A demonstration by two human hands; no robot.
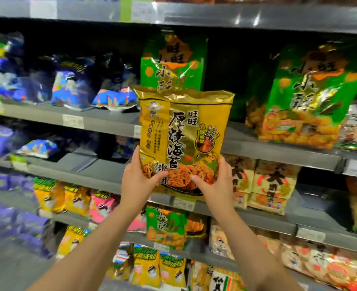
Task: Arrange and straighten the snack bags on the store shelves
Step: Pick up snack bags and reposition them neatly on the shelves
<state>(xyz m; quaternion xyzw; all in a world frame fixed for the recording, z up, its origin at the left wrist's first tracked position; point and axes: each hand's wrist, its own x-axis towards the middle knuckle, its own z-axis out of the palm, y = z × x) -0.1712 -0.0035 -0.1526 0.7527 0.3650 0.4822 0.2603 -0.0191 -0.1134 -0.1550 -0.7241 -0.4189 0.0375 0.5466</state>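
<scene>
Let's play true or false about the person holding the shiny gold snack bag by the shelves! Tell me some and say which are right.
1. The left hand and the right hand both grip the shiny gold snack bag near its bottom. True.
2. The gold bag is upside down. False: it is upright, with its sealed top edge up.
3. A tall green snack bag stands on the grey metal shelf behind the gold bag. True.
4. The blue snack bags sit on the right side. False: they sit on the left.
</scene>
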